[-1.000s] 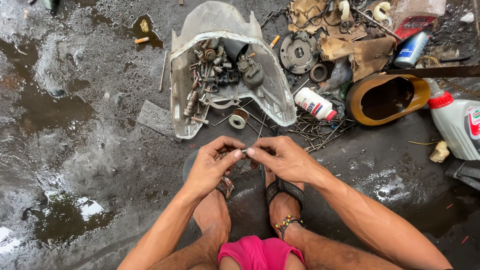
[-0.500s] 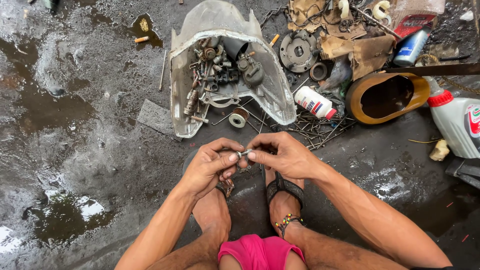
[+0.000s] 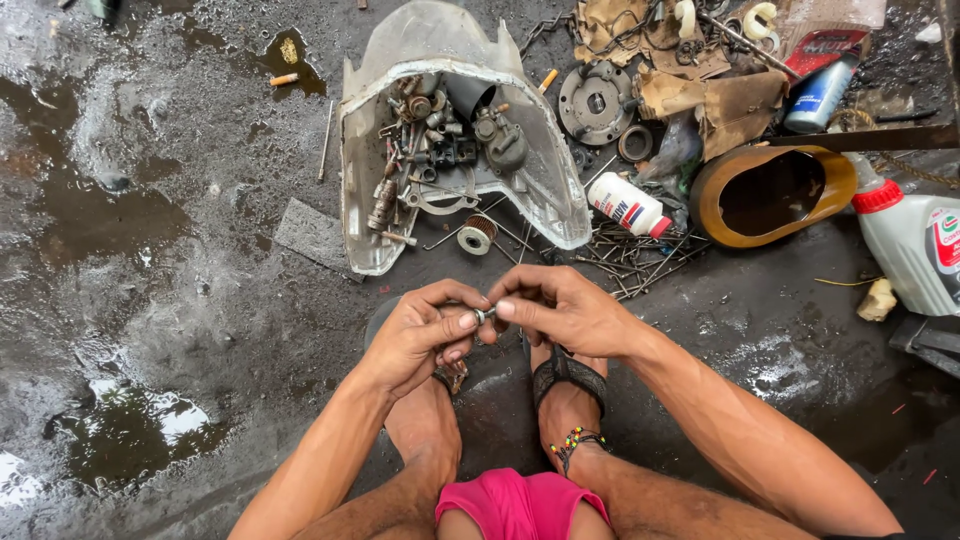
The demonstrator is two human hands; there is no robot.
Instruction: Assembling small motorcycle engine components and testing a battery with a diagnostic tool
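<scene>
My left hand (image 3: 420,335) and my right hand (image 3: 555,310) meet above my sandalled feet (image 3: 565,395). Between their fingertips they pinch a small metal part (image 3: 485,315), mostly hidden by my thumbs and fingers. Straight ahead on the wet ground lies a grey plastic cover (image 3: 545,170), turned hollow side up and holding several bolts, springs and dark engine pieces (image 3: 440,150). A small round ribbed part (image 3: 477,235) lies just in front of the cover.
The ground is wet, oily concrete with puddles (image 3: 130,430) at the left. A white bottle with a red cap (image 3: 625,205), loose spokes (image 3: 640,265), a yellow-brown oval tub (image 3: 775,190), a grey oil jug (image 3: 915,240), a blue can (image 3: 820,95) and gear plates (image 3: 595,100) crowd the right.
My hands have stayed together on the small part, with only slight shifts of the fingers. Nothing else has moved.
</scene>
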